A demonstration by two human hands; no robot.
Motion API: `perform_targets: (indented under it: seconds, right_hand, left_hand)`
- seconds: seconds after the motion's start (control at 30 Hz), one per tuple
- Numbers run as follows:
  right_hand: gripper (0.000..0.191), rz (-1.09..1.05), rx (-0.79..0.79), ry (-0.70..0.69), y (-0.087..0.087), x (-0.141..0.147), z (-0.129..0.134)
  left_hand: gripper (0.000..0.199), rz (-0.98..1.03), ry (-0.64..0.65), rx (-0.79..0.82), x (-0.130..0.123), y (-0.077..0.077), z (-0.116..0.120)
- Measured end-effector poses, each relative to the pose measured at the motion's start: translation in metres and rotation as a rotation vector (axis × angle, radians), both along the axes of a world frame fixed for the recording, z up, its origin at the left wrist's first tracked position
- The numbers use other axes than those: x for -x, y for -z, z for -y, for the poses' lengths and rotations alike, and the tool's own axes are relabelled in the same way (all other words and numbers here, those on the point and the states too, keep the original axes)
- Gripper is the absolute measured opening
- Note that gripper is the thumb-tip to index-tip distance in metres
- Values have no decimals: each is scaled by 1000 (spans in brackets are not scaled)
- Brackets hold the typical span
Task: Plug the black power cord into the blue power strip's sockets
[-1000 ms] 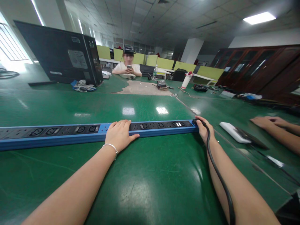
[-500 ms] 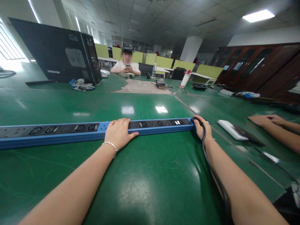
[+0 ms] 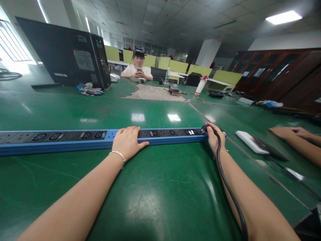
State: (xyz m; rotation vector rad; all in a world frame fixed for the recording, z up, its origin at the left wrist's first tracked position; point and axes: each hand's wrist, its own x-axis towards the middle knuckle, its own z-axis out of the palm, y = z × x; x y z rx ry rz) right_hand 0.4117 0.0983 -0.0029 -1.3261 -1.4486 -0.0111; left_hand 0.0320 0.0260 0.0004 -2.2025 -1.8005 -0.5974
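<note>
A long blue power strip point(image 3: 165, 133) with black sockets lies across the green table, running out of view on the left. My left hand point(image 3: 126, 140) is closed over its middle, fingers across the top and thumb along the near side. At the strip's right end, my right hand point(image 3: 213, 138) grips a black power plug point(image 3: 205, 129), whose prongs point left toward the sockets. Its black cable point(image 3: 224, 170) hangs down along my right forearm. Whether the plug touches the strip I cannot tell.
A black computer case point(image 3: 65, 53) stands back left, with gloves point(image 3: 89, 89) beside it. Another person point(image 3: 136, 71) sits opposite with a phone. On the right are a white box-like device point(image 3: 250, 142) and another person's hands point(image 3: 288, 131). A paper-like roll point(image 3: 201, 86) stands farther back.
My right hand has tilted the plug so its prongs now show, pointing left over the strip's end. My left hand keeps its hold. The view has shifted slightly.
</note>
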Motion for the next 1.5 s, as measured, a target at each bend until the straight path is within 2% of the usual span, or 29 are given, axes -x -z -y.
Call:
perform_targets:
  seconds: [0.2,0.4,0.7,0.8,0.9,0.93,1.07,1.17,1.5]
  right_hand:
    - [40,214,49,27,3,-1,0]
    - [37,277,84,59,6,0,5]
    - [35,217,75,55,10,2,5]
    - [37,94,-28,55,5,4,2]
    - [41,-70,-186,70,-3,20,3]
    - [42,-86,-189,39,-5,29,6]
    - [39,4,-6,-159,-5,72,15]
    - [39,44,15,-171,-1,94,16]
    - [37,185,78,-63,1,106,22]
  left_hand:
    - [65,9,3,10,-1,-1,1]
    - [64,10,2,13,-1,-1,1]
    - [64,-1,7,4,-1,-1,1]
    - [64,-10,4,1,-1,-2,1]
    - [65,-21,2,-10,-1,-2,2]
    - [65,-21,2,-13,-1,-2,2]
    - [64,-27,-3,-15,-1,-1,2]
    - [65,-39,-2,-20,0,1,0]
    - [65,-11,7,-34,0,2,-1]
